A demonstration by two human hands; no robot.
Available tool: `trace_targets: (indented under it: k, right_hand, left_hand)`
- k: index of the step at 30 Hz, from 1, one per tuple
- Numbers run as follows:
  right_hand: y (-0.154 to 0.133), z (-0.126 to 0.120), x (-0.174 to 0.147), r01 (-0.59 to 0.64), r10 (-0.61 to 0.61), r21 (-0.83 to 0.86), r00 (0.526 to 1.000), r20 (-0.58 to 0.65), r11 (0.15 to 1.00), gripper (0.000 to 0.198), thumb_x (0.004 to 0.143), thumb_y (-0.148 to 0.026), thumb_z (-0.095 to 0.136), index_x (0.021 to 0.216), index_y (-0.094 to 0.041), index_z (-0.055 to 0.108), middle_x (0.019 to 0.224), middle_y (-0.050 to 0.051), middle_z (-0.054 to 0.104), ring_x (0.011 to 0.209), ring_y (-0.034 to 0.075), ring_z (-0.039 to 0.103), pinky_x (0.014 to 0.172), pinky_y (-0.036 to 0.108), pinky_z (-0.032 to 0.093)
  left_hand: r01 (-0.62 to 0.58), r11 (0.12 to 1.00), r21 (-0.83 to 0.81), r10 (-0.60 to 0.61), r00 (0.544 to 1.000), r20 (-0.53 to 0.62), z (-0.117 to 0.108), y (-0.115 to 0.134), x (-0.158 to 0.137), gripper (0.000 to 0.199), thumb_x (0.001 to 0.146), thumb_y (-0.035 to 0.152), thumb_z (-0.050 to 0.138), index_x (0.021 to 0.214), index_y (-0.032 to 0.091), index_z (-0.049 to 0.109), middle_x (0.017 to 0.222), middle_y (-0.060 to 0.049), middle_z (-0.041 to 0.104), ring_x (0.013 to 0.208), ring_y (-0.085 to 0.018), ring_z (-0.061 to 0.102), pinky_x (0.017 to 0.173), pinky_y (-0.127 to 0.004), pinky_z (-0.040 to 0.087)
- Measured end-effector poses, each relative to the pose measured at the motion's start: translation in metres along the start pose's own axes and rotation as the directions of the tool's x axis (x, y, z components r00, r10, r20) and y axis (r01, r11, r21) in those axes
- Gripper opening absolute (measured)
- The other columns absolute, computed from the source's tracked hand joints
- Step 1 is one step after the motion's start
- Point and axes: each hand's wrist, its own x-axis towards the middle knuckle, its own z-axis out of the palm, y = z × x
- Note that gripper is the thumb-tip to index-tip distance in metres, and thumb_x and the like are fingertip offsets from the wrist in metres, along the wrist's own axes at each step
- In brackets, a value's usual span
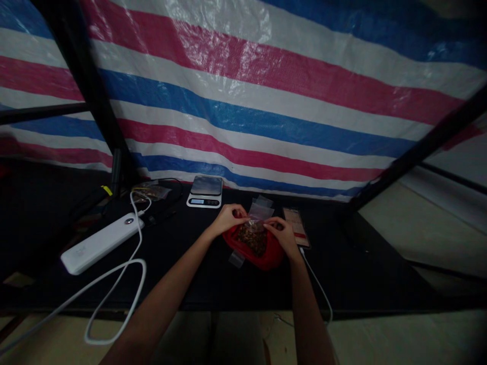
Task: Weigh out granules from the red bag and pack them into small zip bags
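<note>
Scale [204, 192] and phone [297, 228] flank red container [268, 260]

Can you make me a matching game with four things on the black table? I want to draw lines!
Things:
1. scale
2. power bank
3. red container
4. small clear bag

Clues:
A. has brown bits inside
B. pinched by the left hand and right hand
C. its little screen is lit
D. long and white, lying on the left

Right pairs: 1-C, 2-D, 3-A, 4-B
</note>
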Motion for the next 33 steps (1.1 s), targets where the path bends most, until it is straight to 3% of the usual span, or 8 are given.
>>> trace_targets:
  k: [6,15,24,29,33]
  right_hand:
    - [0.0,0.002,-0.002,0.027,-0.024,-0.05,0.998,0.057,0.998,0.02,0.063,-0.037,0.064,0.073,-0.019,0.066,0.072,0.002,0.065,0.059,0.014,0.051,0.054,0.025,0.037]
    - [0.002,0.001,-0.001,0.027,-0.027,-0.043,1.0,-0.004,0.999,0.02,0.063,-0.038,0.063,0.069,-0.02,0.065,0.067,0.001,0.063,0.054,0.013,0.046,0.049,0.024,0.035]
    - [-0.004,-0.001,0.0,0.018,-0.019,-0.024,0.999,-0.045,1.0,0.019,0.063,-0.038,0.063,0.067,-0.019,0.063,0.063,0.0,0.059,0.053,0.012,0.045,0.049,0.024,0.034]
    - [-0.001,0.0,-0.001,0.043,-0.043,-0.043,0.999,0.013,0.998,0.022,0.064,-0.038,0.062,0.076,-0.019,0.065,0.072,0.002,0.063,0.058,0.014,0.05,0.052,0.025,0.038]
    - [0.003,0.002,-0.001,0.084,-0.079,-0.074,0.995,0.068,0.994,0.017,0.066,-0.036,0.062,0.072,-0.02,0.066,0.072,0.002,0.065,0.064,0.016,0.055,0.059,0.027,0.04]
  left_hand:
    - [-0.038,0.999,0.01,0.037,0.995,0.088,0.001,-0.001,0.001,0.022,0.067,0.036,0.063,0.068,0.014,0.064,0.071,-0.001,0.061,0.069,-0.011,0.054,0.067,-0.021,0.039]
    - [-0.027,0.999,0.043,0.027,1.0,0.015,0.0,-0.001,0.002,0.023,0.065,0.038,0.065,0.063,0.015,0.063,0.068,-0.001,0.061,0.068,-0.012,0.054,0.067,-0.023,0.04]
    - [-0.048,0.995,0.082,0.039,0.993,0.109,0.002,-0.01,0.001,0.017,0.069,0.033,0.062,0.071,0.018,0.067,0.077,-0.002,0.066,0.076,-0.014,0.057,0.075,-0.024,0.04]
    - [-0.023,0.996,0.084,0.018,0.998,0.055,0.002,-0.007,0.001,0.016,0.069,0.033,0.062,0.07,0.017,0.066,0.075,-0.002,0.065,0.074,-0.013,0.057,0.072,-0.023,0.04]
    - [-0.013,0.995,0.097,0.008,0.999,0.044,0.001,-0.006,0.001,0.016,0.069,0.033,0.062,0.071,0.018,0.066,0.076,-0.002,0.066,0.074,-0.013,0.057,0.072,-0.023,0.04]
